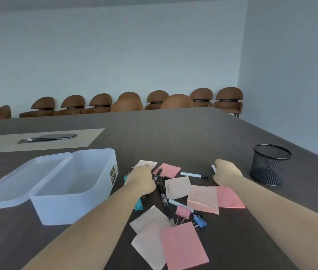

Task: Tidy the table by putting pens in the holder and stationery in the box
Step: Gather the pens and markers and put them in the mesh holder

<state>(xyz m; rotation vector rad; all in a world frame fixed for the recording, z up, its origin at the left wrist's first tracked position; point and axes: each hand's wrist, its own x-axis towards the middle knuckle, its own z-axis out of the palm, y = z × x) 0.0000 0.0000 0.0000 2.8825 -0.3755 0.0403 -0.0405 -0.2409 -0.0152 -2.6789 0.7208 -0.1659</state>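
Pink and beige paper notes (pixel 183 248), binder clips (pixel 182 212) and pens lie scattered on the dark table between my arms. My left hand (pixel 141 181) is closed over a black pen (pixel 156 177) near the top of the pile. My right hand (pixel 227 175) grips a white pen (pixel 213 168) whose tip sticks out above the fist. A white marker with a black cap (pixel 193 175) lies between my hands. Another black pen (pixel 164 199) lies lengthwise in the pile. The black mesh holder (pixel 269 164) stands right of my right hand. The clear plastic box (pixel 72 184) sits open at the left.
The box's lid (pixel 18 180) lies flat beside it on the left. A metal cable hatch (pixel 47 138) is set into a light strip of the table farther back. Brown chairs (pixel 175 101) line the far edge. The table's right edge runs diagonally behind the holder.
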